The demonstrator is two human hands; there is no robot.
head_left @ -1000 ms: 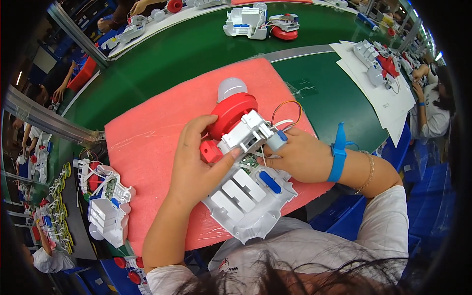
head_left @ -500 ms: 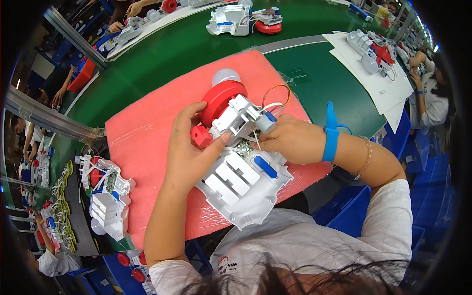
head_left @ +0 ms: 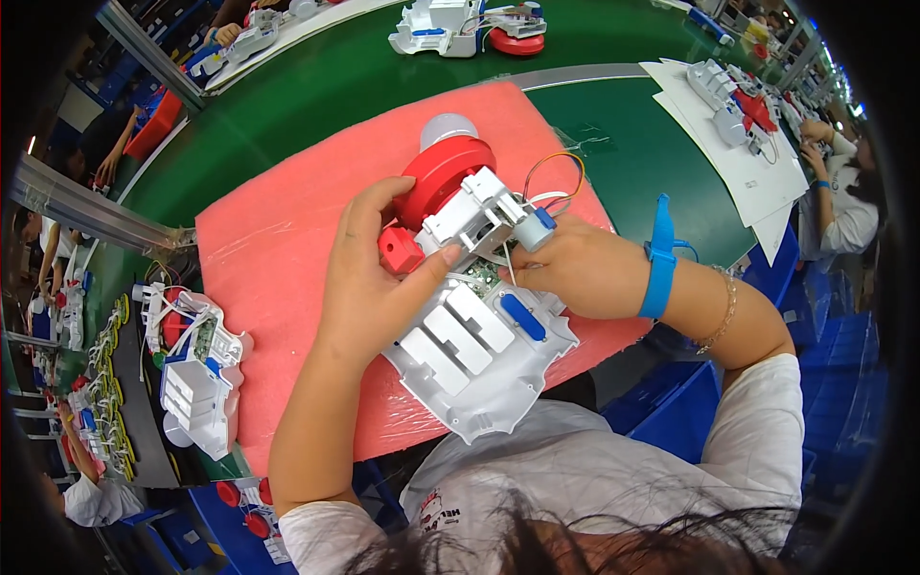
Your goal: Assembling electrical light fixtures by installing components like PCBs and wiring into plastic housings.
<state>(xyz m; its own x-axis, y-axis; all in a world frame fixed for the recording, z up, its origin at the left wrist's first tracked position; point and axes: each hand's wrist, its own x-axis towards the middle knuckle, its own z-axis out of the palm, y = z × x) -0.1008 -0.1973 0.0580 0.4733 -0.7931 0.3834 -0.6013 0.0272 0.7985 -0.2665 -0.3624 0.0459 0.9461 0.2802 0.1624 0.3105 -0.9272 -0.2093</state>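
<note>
A white plastic housing half [head_left: 465,379] lies open on a pink foam sheet [head_left: 278,240], with a blue oval part [head_left: 522,317] and a green circuit board [head_left: 487,273] in it. Joined by wires above it is a white motor bracket [head_left: 474,213] with a red wheel-like disc [head_left: 443,177], a red block [head_left: 400,250] and a grey motor [head_left: 533,232]. My left hand [head_left: 369,259] is closed around the bracket's left side, thumb on the white plastic. My right hand [head_left: 585,268] pinches a white wire [head_left: 509,261] beside the board; its other fingers are curled and partly hidden.
Another opened housing [head_left: 201,383] sits left of the foam. A further assembly [head_left: 470,29] rests on the green belt [head_left: 326,105] ahead. White sheets [head_left: 738,163] with more parts lie at the right. Blue bins [head_left: 661,388] stand below the right arm. Other people work on both sides.
The view has shifted slightly. The assembly ahead appears a little farther up and left. Both hands keep their places on the bracket and at the wire by the board.
</note>
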